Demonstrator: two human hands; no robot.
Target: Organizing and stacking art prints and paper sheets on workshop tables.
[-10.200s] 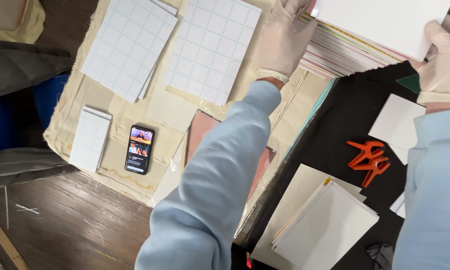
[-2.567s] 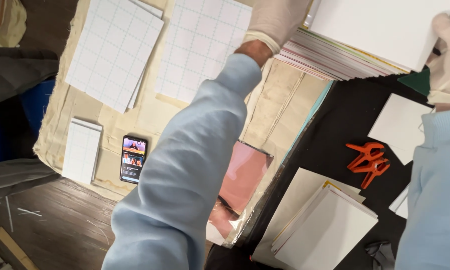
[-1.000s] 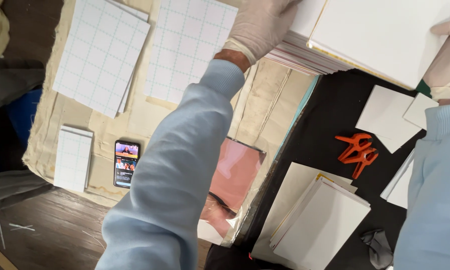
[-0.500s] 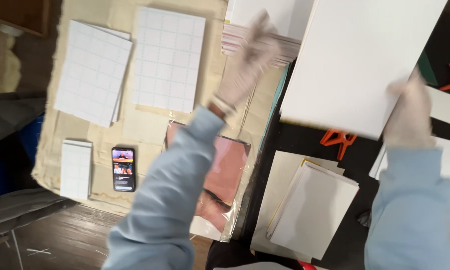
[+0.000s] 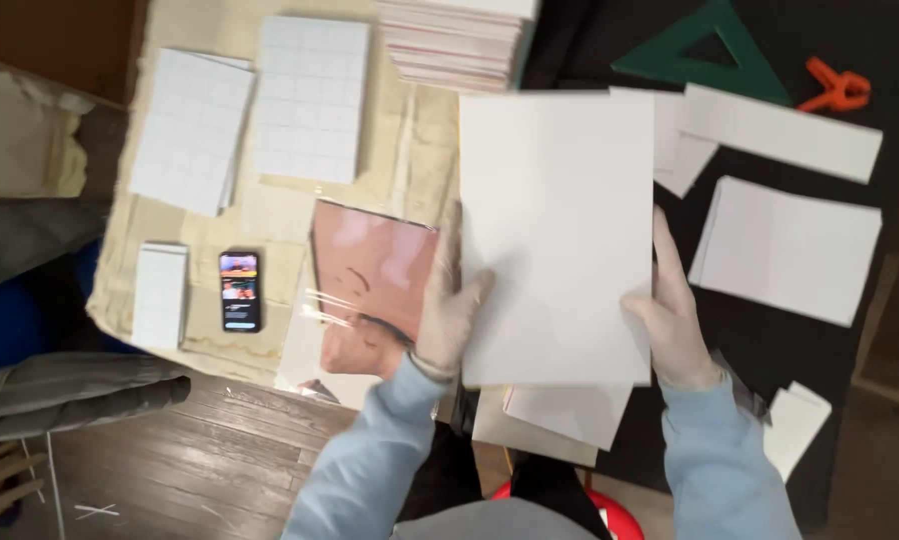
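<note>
Both my gloved hands hold a large white board (image 5: 554,225) flat in front of me. My left hand (image 5: 449,315) grips its lower left edge, thumb on top. My right hand (image 5: 669,320) grips its lower right edge. Under the board lie more white sheets (image 5: 559,415). The tall stack of white boards (image 5: 459,45) with pinkish edges stands at the top, beyond the held one.
A pink glossy sheet in clear wrap (image 5: 369,285) lies left of my left hand. A phone (image 5: 239,290) and gridded white sheets (image 5: 309,95) rest on beige cloth (image 5: 269,215). White panels (image 5: 784,245), a green triangle (image 5: 709,45) and an orange clamp (image 5: 834,90) lie on the black surface.
I lifted the white board off the stack and brought it down toward me. My left hand left the stack and took the board's left edge. The view tilted downward.
</note>
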